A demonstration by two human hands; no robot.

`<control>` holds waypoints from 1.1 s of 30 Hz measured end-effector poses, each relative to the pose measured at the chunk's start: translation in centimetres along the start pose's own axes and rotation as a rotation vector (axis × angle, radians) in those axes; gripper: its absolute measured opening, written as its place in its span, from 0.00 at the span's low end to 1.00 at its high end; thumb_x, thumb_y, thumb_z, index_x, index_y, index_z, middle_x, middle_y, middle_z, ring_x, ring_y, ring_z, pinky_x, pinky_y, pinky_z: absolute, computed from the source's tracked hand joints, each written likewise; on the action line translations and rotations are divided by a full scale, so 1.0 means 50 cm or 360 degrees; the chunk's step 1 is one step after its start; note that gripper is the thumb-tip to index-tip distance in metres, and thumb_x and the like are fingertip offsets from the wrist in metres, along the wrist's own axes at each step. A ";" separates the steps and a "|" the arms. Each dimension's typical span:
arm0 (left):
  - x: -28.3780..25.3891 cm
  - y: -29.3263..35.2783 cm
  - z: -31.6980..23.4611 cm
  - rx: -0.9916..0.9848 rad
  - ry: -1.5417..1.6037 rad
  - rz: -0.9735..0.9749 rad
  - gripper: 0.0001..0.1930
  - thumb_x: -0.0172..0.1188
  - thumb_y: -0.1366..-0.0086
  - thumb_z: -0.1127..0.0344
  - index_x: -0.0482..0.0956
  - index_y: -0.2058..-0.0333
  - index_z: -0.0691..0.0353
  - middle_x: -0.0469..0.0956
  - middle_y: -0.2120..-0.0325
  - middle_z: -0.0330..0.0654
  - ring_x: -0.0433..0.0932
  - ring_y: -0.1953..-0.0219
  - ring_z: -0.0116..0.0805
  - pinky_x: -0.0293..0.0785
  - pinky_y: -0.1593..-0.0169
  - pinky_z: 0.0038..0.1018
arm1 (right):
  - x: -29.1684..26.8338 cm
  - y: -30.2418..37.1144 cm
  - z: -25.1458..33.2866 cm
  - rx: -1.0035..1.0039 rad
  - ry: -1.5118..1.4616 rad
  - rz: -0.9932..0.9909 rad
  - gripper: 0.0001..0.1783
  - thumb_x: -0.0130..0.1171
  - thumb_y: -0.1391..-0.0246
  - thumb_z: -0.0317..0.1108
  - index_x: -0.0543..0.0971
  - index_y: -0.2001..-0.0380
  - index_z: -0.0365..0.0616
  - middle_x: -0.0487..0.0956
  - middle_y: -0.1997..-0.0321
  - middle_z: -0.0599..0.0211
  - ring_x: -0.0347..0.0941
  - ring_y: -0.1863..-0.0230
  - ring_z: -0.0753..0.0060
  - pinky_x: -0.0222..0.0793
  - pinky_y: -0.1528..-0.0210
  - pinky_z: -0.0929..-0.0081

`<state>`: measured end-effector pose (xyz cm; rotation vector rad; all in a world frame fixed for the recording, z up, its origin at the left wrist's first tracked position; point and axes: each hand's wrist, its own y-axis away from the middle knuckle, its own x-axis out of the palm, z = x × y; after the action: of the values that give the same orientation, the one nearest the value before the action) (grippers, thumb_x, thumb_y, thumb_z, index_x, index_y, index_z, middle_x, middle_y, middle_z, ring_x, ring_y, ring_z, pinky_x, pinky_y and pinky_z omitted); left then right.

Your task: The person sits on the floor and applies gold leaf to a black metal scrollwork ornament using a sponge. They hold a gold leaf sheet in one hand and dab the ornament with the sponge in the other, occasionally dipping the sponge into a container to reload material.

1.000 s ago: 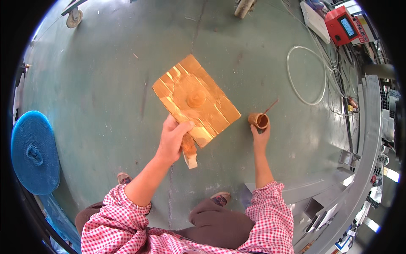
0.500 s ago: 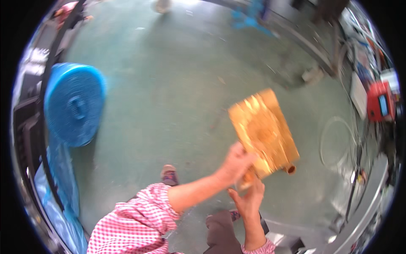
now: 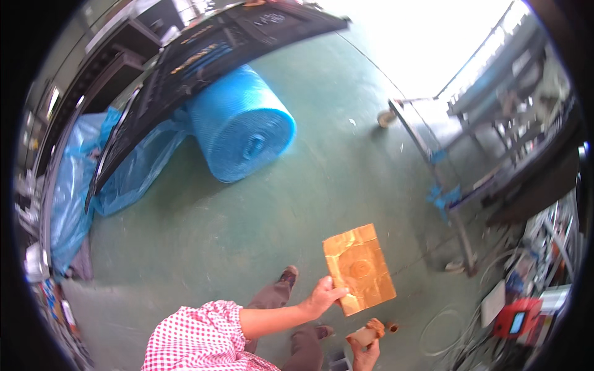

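Observation:
My left hand (image 3: 324, 298) grips a flat gold-brown sheet (image 3: 365, 272), apparently cardboard, by its near left edge. Creases run across the sheet, and a round mark shows in its middle. Below it and a little to the right, my right hand (image 3: 365, 355) is closed around a small pale and orange-brown object (image 3: 366, 334) with a ragged far end; its kind is unclear. The two hands are apart. A small brown ring-shaped piece (image 3: 393, 327) appears just right of the right hand's object.
A big roll of blue bubble wrap (image 3: 247, 130) stands on the floor ahead, under a long black panel (image 3: 204, 55). Blue plastic film (image 3: 136, 173) trails left. A wheeled metal frame (image 3: 427, 142) is at right, with a red device (image 3: 516, 318) and loose cables (image 3: 448, 334) nearer.
My view has turned left, bringing the black panel and more of the wheeled frame in. My hands, close together on the sheet before, have separated; the left keeps the sheet.

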<state>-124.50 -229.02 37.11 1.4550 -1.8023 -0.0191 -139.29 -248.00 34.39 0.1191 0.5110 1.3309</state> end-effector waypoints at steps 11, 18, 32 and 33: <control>-0.236 0.395 -0.332 0.0629 0.0561 -0.0845 0.15 0.55 0.43 0.72 0.66 0.56 0.65 0.74 0.64 0.40 0.75 0.64 0.29 0.78 0.65 0.28 | 0.311 -0.085 0.574 0.0183 -0.1322 0.0965 0.24 0.55 0.45 0.44 0.64 0.51 0.44 0.71 0.55 0.70 0.67 0.57 0.74 0.65 0.59 0.73; -0.448 0.659 -0.481 0.0998 0.0633 -0.1323 0.14 0.53 0.43 0.71 0.65 0.58 0.65 0.73 0.66 0.40 0.75 0.70 0.27 0.77 0.73 0.23 | 0.782 0.060 0.869 0.0747 -0.1676 0.1906 0.19 0.48 0.41 0.44 0.67 0.51 0.45 0.70 0.57 0.65 0.68 0.61 0.71 0.67 0.61 0.74; -0.492 0.495 -0.482 0.1499 0.1107 -0.2175 0.12 0.50 0.43 0.72 0.66 0.59 0.62 0.73 0.71 0.40 0.72 0.79 0.25 0.67 0.82 0.20 | 1.077 -0.201 0.840 0.0833 -0.0928 0.2663 0.21 0.53 0.44 0.43 0.68 0.50 0.44 0.73 0.54 0.64 0.71 0.56 0.66 0.71 0.57 0.70; -0.507 0.477 -0.494 0.1557 0.1161 -0.2206 0.12 0.50 0.43 0.72 0.66 0.59 0.62 0.73 0.71 0.40 0.72 0.79 0.25 0.66 0.82 0.19 | 1.099 -0.221 0.844 0.0656 -0.0777 0.2676 0.21 0.56 0.46 0.40 0.68 0.51 0.45 0.73 0.54 0.65 0.71 0.55 0.67 0.71 0.56 0.70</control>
<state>-129.18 -188.89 50.87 2.6172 0.1044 0.6584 -103.65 -190.15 51.86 1.4212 0.1656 2.6542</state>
